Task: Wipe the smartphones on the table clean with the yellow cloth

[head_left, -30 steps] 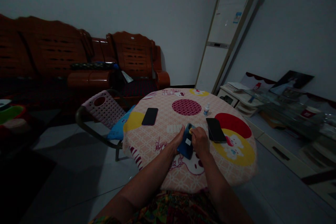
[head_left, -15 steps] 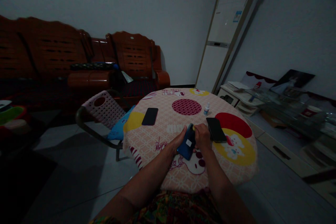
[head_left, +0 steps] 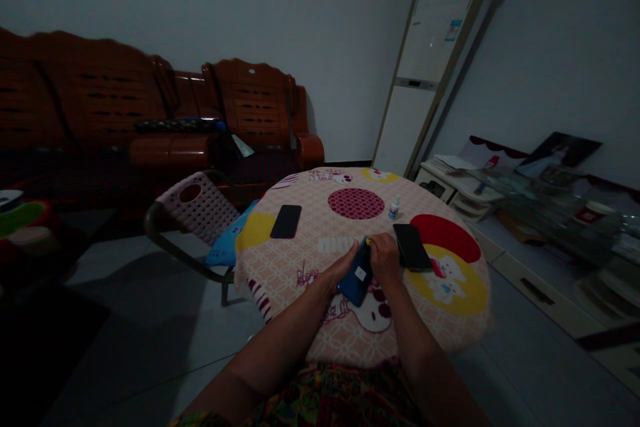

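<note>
Both hands are on a blue phone (head_left: pixel 357 275) near the middle of the round tabletop (head_left: pixel 300 267), held tilted up on its edge rather than lying flat. The left hand (head_left: pixel 343 265) has its grip wrapped along the phone's left side, fingers closed against it, and the right hand (head_left: pixel 384 257) comes over the top right, its grip pinching something small and yellowish (head_left: pixel 369 240) against the phone's far end; too dim to tell what it is. A white sticker shows on the phone's back. Just right of the right hand lies a black phone (head_left: pixel 412 247) flat on the cloth, and another dark phone (head_left: pixel 286 221) sits well apart on the far left side. A small white bottle (head_left: pixel 394 208) stands at the far side. The cloth is pink with red and yellow circles and cartoon prints. The room's pretty dark: pink chair (head_left: pixel 196 205) left of the tabletop, wooden sofa (head_left: pixel 150 113) along the far wall, a tall white unit (head_left: pixel 430 60) in the far right corner.
</note>
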`<state>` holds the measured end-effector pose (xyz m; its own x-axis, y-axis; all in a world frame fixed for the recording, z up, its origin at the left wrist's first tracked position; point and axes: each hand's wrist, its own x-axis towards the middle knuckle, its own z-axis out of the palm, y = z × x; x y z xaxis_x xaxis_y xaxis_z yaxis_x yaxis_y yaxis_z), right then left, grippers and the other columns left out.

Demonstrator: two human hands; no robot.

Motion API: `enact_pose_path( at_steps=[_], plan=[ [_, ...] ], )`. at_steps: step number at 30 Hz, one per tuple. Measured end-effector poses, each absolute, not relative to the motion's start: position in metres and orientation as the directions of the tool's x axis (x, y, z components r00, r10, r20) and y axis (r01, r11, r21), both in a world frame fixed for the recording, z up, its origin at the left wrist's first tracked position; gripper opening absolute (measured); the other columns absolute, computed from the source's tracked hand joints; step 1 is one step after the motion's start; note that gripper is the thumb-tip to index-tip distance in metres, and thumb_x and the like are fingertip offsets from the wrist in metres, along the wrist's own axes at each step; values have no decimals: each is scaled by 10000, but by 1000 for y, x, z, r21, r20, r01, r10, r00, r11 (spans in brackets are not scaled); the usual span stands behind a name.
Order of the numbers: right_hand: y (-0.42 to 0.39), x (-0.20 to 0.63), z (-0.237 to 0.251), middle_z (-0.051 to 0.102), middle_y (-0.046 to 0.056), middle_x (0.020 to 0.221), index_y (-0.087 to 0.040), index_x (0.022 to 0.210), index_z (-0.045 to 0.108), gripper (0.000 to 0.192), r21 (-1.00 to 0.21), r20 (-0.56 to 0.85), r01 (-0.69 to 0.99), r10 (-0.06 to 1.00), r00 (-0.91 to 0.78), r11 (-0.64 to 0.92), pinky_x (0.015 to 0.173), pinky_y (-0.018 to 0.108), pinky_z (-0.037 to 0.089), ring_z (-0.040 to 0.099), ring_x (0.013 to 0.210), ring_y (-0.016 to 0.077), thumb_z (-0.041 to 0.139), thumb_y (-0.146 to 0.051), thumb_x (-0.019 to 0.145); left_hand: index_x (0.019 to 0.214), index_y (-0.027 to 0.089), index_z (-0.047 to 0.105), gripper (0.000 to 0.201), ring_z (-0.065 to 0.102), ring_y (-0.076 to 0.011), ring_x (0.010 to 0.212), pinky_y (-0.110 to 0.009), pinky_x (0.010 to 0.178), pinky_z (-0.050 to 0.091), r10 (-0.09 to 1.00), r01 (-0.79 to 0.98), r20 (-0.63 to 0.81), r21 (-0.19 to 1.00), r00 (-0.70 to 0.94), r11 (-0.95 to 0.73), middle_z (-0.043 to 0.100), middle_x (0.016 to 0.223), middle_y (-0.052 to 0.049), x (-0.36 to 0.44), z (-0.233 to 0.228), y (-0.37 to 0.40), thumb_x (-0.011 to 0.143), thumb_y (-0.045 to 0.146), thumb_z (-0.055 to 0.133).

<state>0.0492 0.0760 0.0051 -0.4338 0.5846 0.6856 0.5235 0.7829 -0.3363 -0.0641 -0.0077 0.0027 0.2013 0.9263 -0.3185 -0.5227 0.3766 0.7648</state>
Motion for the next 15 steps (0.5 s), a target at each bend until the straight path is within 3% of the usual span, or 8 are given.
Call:
enact_pose_path(
  at_steps=[7, 15],
  plan=[
    [56, 47, 5, 572, 68, 866, -183, 925, 638, 249, -266, 665, 483, 521, -535, 834, 809, 320, 415, 487, 895, 206, 404, -101, 895, 1023, 139, 631, 622, 600, -167, 682, -272, 693, 470, 934, -624, -355, 720, 46, 304, 635, 786, -52, -64, 0, -4, 840, 699, 431],
    [66, 46, 5, 574, 69, 871, -179, 954, 638, 241, -280, 679, 554, 570, -463, 784, 805, 312, 409, 486, 882, 203, 403, -130, 926, 1060, 128, 621, 746, 613, -213, 709, -324, 666, 490, 921, -563, -359, 735, 150, 378, 653, 824, -89, -64, 3, -6, 808, 776, 351]
  ],
)
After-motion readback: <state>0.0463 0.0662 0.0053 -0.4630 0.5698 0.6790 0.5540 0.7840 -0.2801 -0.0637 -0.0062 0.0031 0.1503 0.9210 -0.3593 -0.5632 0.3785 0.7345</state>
